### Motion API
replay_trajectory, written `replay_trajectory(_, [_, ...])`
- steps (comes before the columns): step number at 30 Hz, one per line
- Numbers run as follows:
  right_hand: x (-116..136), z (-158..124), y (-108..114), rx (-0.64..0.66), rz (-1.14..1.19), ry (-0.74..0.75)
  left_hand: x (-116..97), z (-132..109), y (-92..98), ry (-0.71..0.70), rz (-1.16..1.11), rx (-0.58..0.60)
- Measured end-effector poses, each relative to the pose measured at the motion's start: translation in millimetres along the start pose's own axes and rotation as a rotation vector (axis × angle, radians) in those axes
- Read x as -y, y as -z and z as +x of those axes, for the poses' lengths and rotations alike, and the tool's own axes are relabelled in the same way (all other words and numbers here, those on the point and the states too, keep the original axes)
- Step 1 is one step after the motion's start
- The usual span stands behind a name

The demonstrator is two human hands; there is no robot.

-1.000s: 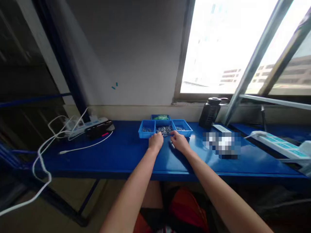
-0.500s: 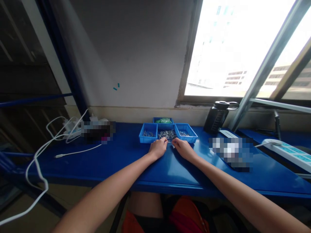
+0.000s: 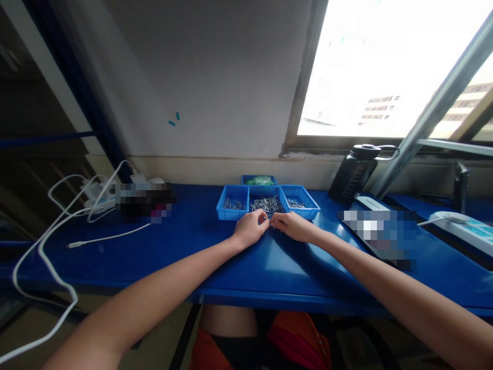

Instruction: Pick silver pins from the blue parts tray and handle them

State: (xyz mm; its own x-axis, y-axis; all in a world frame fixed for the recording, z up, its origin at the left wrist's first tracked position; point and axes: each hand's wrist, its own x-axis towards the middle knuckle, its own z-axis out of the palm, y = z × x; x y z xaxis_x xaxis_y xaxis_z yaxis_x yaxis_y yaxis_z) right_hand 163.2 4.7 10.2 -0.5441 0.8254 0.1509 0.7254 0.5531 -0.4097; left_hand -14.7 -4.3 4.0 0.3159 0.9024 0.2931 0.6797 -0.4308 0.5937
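Observation:
My left hand (image 3: 250, 229) and my right hand (image 3: 293, 226) meet fingertip to fingertip on the blue table (image 3: 162, 252), just in front of a row of blue trays. Both are pinched around a small metal part that is too small to name. The middle tray (image 3: 265, 204) holds a heap of small metal pins. The left tray (image 3: 232, 202) and the right tray (image 3: 299, 201) hold fewer pins. Behind them a fourth tray (image 3: 259, 180) holds green pieces.
A black bottle (image 3: 353, 172) stands at the back right by the window. A white power strip (image 3: 466, 228) lies far right. White cables (image 3: 57, 226) trail off the left end of the table. Blurred flat objects lie left and right of the trays.
My hands have drawn back from the middle tray and come together in a pinch in front of it. The view has shifted, so the trays sit a little higher.

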Motion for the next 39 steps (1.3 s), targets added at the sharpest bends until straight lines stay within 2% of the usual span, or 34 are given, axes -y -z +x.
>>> replay_trajectory(4, [1, 1, -1, -0.072, -0.006, -0.019, 5, 3, 3.7, -0.087, -0.076, 0.051])
replay_trajectory(10, [0, -7, 2, 0.0, 0.12, -0.02, -2, -2, 10.1, -0.204, -0.125, 0.097])
replay_trajectory(15, [1, -10, 11, 0.071, 0.203, -0.055, -7, -5, 19.9, -0.209, -0.104, 0.092])
replay_trajectory(19, [5, -12, 15, 0.083, 0.278, -0.052, -7, -5, 25.2, -0.192, -0.012, 0.158])
replay_trajectory(23, [7, -14, 15, 0.093, 0.312, -0.061, -7, -6, 24.6, -0.189, 0.033, 0.238])
replay_trajectory(30, [7, -14, 12, 0.111, 0.258, -0.03, -5, -5, 21.7, -0.234, 0.042, 0.254])
replay_trajectory(39, [4, -15, 21, -0.015, 0.172, -0.035, -3, -4, 27.1, -0.235, 0.083, 0.224])
